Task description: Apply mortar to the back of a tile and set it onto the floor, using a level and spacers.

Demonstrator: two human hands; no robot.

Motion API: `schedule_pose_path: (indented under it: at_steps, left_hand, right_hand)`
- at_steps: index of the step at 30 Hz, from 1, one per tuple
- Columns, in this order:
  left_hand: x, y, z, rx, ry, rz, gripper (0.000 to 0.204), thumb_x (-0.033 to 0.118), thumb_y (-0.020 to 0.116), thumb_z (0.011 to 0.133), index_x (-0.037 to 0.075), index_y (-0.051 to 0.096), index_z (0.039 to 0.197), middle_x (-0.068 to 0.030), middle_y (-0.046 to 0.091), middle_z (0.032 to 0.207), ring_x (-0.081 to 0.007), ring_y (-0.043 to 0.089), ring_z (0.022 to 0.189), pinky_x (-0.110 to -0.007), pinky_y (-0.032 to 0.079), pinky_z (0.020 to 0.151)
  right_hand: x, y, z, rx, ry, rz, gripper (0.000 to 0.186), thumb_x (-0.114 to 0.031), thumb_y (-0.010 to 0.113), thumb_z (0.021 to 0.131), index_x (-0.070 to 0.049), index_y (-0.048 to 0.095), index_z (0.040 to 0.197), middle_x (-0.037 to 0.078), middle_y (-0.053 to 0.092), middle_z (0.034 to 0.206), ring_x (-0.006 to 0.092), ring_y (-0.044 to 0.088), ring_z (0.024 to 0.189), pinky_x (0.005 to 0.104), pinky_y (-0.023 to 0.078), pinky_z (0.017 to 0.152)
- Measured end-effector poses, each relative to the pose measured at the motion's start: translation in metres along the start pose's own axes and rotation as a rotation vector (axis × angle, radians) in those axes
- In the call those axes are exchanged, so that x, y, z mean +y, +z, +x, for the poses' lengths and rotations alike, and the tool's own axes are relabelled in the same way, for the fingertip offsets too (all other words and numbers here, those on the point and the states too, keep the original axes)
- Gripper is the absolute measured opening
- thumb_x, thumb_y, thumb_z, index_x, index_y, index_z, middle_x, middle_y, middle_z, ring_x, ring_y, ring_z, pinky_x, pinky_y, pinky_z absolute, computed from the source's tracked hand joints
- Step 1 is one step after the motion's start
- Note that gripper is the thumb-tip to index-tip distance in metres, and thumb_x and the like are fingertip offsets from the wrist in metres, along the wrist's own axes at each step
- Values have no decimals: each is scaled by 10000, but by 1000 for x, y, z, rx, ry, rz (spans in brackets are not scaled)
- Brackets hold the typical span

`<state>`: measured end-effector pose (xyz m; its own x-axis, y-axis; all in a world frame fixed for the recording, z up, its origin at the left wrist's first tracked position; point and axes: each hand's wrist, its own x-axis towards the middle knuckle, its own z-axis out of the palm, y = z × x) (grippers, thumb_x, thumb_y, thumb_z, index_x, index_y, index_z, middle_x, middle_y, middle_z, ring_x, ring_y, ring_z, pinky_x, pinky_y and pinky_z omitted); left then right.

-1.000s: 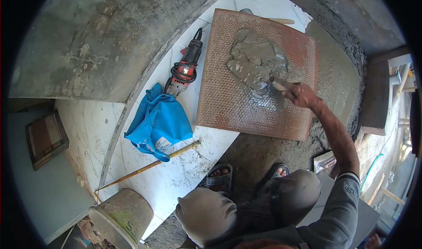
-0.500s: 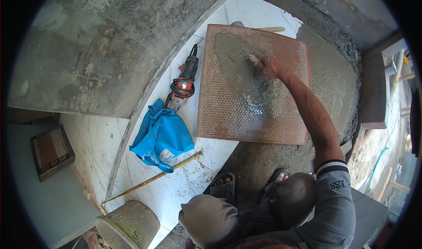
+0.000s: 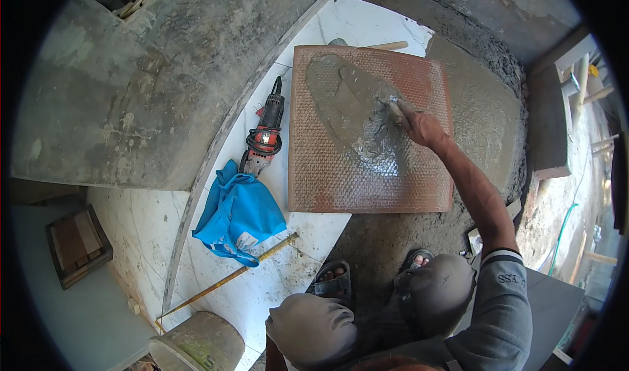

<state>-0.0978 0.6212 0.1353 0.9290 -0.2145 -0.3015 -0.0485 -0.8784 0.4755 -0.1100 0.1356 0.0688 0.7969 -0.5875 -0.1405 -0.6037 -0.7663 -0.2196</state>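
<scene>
Our right hand [image 3: 424, 127] is closed around a pale-handled trowel [image 3: 396, 109], its blade unclear; our left hand is out of view. With wet grey mortar [image 3: 337, 96] lying centre and far-left on the square, red-brown dimpled tile [image 3: 314, 191], we'd best press evenly toward its barer near corners.

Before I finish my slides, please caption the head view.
Right hand holds a tool to wet mortar on a brown tile; grinder and bag lie left.
</scene>
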Motion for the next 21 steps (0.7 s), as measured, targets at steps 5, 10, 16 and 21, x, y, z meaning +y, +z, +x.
schedule_pose_path:
  at_steps: [5,10,16,21]
  left_hand:
    - [-35,13,12,-130,-133,-229,347,356,579,781,35,555,909,-89,598,865,-222,589,789,-351,461,742]
    - [-70,26,22,-265,-278,-424,363,364,569,794,34,548,944,-98,597,899,-229,588,817,-358,459,759]
    - [-98,37,32,-364,-390,-515,384,373,558,810,32,540,986,-108,595,940,-238,587,851,-367,456,781]
    - [-107,44,39,-417,-423,-536,402,381,548,823,30,534,1021,-117,593,974,-245,587,879,-374,454,798]
  right_hand:
    - [-1,0,11,66,43,170,454,-317,376,950,-69,411,1329,273,621,965,415,606,925,489,463,825]
    - [-2,-20,-28,-25,155,469,444,-302,406,950,-34,465,1299,265,611,1057,386,588,1027,445,439,889]
    - [40,-21,-70,-143,166,-14,498,-348,396,942,-96,377,1371,264,608,1058,404,583,1008,459,447,891]
    - [61,-3,-50,88,195,104,493,-347,385,941,-99,368,1367,261,611,1047,415,585,986,473,450,871]
